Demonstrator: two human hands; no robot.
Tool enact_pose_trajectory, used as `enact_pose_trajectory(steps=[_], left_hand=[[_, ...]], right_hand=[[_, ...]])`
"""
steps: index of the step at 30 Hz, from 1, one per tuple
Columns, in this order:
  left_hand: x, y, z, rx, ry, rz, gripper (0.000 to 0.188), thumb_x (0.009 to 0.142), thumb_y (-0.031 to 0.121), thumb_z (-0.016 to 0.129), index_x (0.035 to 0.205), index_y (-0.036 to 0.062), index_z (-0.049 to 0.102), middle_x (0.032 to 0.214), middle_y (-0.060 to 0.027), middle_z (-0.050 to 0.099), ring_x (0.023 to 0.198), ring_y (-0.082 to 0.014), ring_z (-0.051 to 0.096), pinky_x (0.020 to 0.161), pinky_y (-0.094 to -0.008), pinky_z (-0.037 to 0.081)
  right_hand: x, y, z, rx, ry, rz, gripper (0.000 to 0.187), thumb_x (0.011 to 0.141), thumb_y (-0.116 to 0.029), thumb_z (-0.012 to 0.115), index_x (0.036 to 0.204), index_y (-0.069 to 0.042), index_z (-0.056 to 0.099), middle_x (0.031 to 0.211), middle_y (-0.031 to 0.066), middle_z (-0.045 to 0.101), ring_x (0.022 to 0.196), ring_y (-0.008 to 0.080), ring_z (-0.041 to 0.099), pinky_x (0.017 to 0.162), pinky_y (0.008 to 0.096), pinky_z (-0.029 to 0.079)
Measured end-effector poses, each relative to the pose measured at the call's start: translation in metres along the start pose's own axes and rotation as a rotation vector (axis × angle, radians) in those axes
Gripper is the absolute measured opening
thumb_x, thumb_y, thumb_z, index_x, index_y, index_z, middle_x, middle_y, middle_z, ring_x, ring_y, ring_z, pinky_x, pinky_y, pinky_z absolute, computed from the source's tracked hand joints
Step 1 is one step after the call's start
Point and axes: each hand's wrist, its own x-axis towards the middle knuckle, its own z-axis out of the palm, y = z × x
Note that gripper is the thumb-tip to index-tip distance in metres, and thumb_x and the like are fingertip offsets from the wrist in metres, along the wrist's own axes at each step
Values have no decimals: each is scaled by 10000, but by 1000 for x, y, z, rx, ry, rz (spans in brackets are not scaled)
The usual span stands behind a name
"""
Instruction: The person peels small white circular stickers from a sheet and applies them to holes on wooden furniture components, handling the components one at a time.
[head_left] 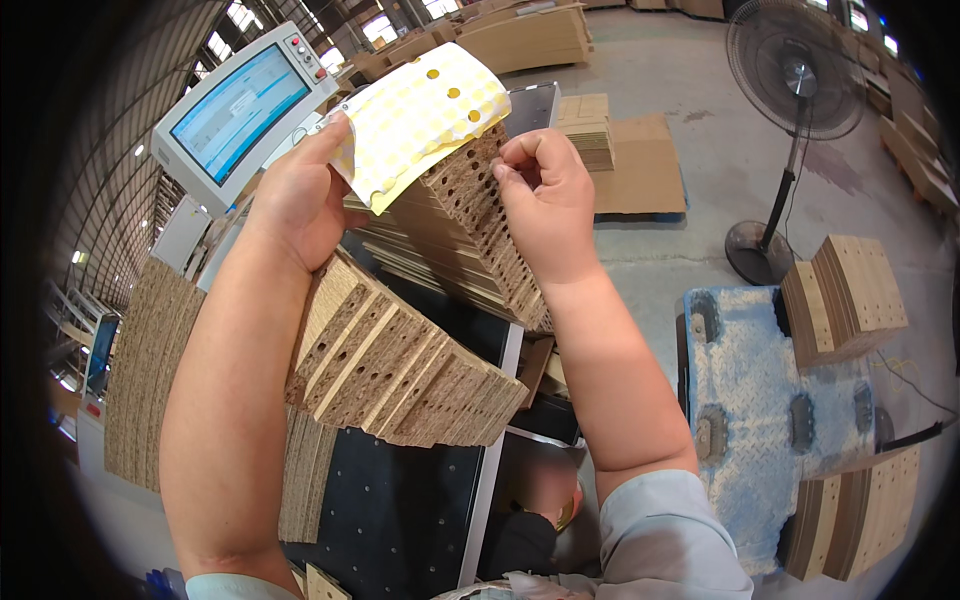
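Observation:
My left hand (300, 195) holds up a yellow-checked sticker sheet (420, 115) with several round holes where stickers are gone. My right hand (545, 200) has its fingers pinched together at the drilled edge of a stack of particle boards (470, 225), just right of the sheet; what it pinches is too small to tell. A second leaning row of drilled particle boards (400, 370) rests lower, under my left forearm.
A machine control screen (235, 110) stands at the upper left. The black perforated machine table (400, 500) lies below the boards. To the right are a pedestal fan (795, 90), a blue-grey plastic pallet (760, 400) and more board stacks (845, 295).

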Motion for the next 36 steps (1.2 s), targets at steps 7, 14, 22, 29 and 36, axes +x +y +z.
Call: enact_pose_trajectory(steps=[7, 14, 22, 29, 36], left_hand=[[4, -2, -4, 0, -13, -12, 421, 969, 334, 418, 1263, 34, 431, 1111, -115, 612, 938, -228, 630, 738, -437, 508], [-2, 1, 3, -58, 15, -29, 381, 964, 307, 445, 1209, 19, 492, 1132, -122, 598, 1010, -232, 579, 807, -445, 430], [0, 0, 2, -69, 9, -19, 385, 967, 301, 437, 1222, 16, 486, 1136, -123, 594, 1007, -229, 582, 814, -437, 430], [-1, 0, 5, -81, 3, 2, 414, 971, 303, 427, 1234, -14, 472, 1148, -149, 583, 1029, -249, 578, 848, -463, 443], [-5, 2, 6, -70, -6, -13, 417, 970, 300, 425, 1226, -26, 475, 1156, -168, 582, 1039, -260, 578, 863, -460, 454]], right_hand=[[-6, 4, 6, -104, 57, -243, 206, 692, 129, 525, 814, -37, 510, 802, 115, 530, 719, 292, 545, 634, 336, 460], [-7, 7, 10, -212, 87, -394, 277, 633, 152, 522, 829, -44, 520, 815, 110, 542, 740, 299, 556, 655, 368, 475], [-4, 8, 11, -222, 61, -383, 292, 634, 158, 513, 849, -38, 516, 814, 111, 529, 758, 304, 545, 679, 374, 466], [0, 13, 9, -183, 45, -342, 250, 678, 126, 544, 862, -41, 517, 843, 113, 531, 811, 306, 524, 725, 373, 445], [4, 27, -6, 57, 47, 264, 368, 715, -113, 723, 1018, -38, 528, 1033, 68, 548, 922, 195, 513, 802, 312, 412]])
